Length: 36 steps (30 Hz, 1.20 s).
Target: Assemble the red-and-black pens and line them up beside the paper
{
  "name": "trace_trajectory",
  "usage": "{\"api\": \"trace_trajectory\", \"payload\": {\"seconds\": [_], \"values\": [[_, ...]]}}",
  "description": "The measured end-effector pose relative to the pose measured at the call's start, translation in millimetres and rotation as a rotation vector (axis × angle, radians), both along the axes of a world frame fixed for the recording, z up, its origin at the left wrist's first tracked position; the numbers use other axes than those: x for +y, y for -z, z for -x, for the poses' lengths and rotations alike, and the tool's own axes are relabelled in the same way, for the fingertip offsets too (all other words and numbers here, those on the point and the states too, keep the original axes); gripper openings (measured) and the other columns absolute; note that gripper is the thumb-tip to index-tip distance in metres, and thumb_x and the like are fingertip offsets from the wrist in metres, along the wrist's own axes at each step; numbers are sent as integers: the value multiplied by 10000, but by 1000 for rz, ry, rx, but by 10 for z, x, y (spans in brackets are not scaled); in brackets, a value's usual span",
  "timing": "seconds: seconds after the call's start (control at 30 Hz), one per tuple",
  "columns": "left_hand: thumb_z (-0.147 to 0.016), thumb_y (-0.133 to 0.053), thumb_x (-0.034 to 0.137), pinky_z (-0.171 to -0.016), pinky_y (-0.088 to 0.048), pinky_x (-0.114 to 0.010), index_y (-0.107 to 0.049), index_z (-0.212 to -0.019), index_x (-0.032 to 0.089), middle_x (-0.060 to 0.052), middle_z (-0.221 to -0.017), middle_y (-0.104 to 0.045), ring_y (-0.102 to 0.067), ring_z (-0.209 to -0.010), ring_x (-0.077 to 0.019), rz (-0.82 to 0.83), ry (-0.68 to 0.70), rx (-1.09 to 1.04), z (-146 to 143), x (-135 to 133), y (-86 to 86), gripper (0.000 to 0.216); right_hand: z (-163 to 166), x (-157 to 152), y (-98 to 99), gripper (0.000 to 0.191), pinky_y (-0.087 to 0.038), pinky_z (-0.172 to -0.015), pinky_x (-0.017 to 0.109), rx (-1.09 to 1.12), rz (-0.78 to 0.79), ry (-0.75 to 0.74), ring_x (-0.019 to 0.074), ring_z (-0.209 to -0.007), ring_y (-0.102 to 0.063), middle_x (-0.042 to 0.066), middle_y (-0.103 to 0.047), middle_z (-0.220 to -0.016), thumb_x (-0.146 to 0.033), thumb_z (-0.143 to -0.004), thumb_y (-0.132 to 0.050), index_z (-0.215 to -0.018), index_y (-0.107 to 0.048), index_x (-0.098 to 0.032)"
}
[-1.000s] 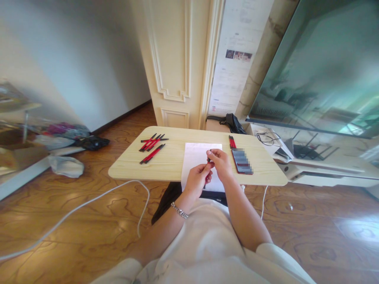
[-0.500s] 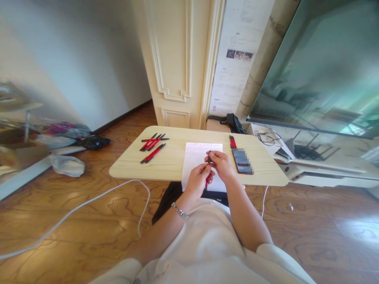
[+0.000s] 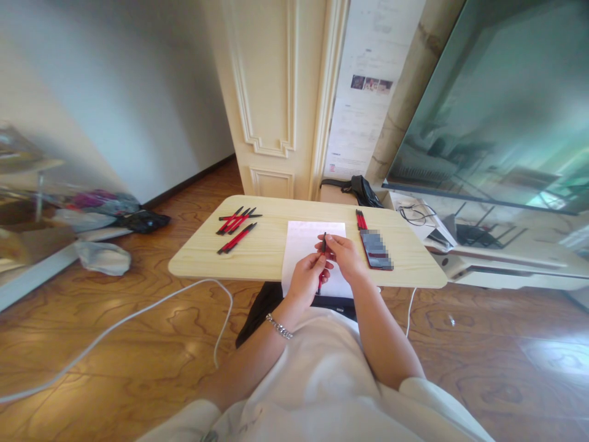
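Since a second ago the pen (image 3: 323,253) has slid further out of the left hand (image 3: 307,279) — its black tip now stands above the right hand (image 3: 344,255), both sets of fingers clamped on it over the paper (image 3: 304,236). The pulling-apart looks underway (a judgement). Table (image 3: 257,258) edge lies just below; phone (image 3: 376,250) sits close on the right, spare pens (image 3: 237,224) well apart on the left.

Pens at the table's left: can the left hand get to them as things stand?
Probably not right away: the left hand is shut on a red pen together with the right hand. The bare tabletop toward the loose pens looks unobstructed.
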<state>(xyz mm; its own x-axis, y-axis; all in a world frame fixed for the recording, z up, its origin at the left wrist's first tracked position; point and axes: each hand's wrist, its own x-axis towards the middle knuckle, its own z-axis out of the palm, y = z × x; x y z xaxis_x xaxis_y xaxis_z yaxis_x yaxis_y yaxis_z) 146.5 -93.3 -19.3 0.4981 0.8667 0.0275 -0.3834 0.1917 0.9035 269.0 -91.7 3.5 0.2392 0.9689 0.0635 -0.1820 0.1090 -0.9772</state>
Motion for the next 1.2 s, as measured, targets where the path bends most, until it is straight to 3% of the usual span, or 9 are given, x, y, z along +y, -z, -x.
{"api": "trace_trajectory", "payload": {"seconds": [0.13, 0.3, 0.43, 0.63, 0.93, 1.2], "values": [[-787, -653, 434, -455, -350, -211, -606, -845, 144, -23, -717, -598, -481, -503, -70, -14, 17, 2, -5, -6, -8, 300, -2, -3, 3, 382, -468, -619, 260, -38, -41, 53, 118, -612, -565, 11, -644, -694, -447, -656, -776, -877, -642, -165], [-768, -669, 426, -437, -331, -209, -603, -862, 147, -15, -706, -592, -468, -481, -65, -10, -5, 12, -13, -1, -17, 302, -23, -9, -4, 425, -475, -635, 277, -17, 7, -45, 140, -687, -599, 72, -698, -877, -517, -732, -678, -972, -673, -166], [-780, -656, 420, -439, -334, -208, -609, -885, 149, -13, -703, -592, -472, -483, -65, -22, 7, 14, -11, 5, -15, 295, -31, 3, 19, 413, -468, -627, 272, -102, -28, 45, 128, -631, -574, 25, -658, -725, -477, -669, -755, -918, -658, -162], [-773, -667, 411, -430, -328, -212, -584, -917, 151, -13, -704, -599, -477, -473, -69, -23, 0, -1, -18, 0, -14, 308, -90, -15, -18, 350, -483, -719, 294, -12, -21, -86, 136, -712, -621, 55, -706, -843, -399, -705, -732, -962, -684, -166], [-769, -662, 413, -429, -313, -203, -556, -882, 168, 4, -668, -579, -468, -465, -68, 13, -16, -30, 12, 44, 24, 290, -58, 62, -89, 343, -504, -769, 326, 14, -16, -160, 154, -753, -641, 65, -710, -861, -380, -708, -726, -970, -693, -161], [-776, -654, 385, -412, -309, -202, -577, -957, 161, 9, -637, -572, -464, -445, -73, 14, -27, -25, 10, 27, 14, 299, 8, 87, -82, 372, -477, -632, 249, -83, -23, 0, 143, -740, -630, 42, -694, -800, -438, -707, -710, -959, -686, -165]]}}
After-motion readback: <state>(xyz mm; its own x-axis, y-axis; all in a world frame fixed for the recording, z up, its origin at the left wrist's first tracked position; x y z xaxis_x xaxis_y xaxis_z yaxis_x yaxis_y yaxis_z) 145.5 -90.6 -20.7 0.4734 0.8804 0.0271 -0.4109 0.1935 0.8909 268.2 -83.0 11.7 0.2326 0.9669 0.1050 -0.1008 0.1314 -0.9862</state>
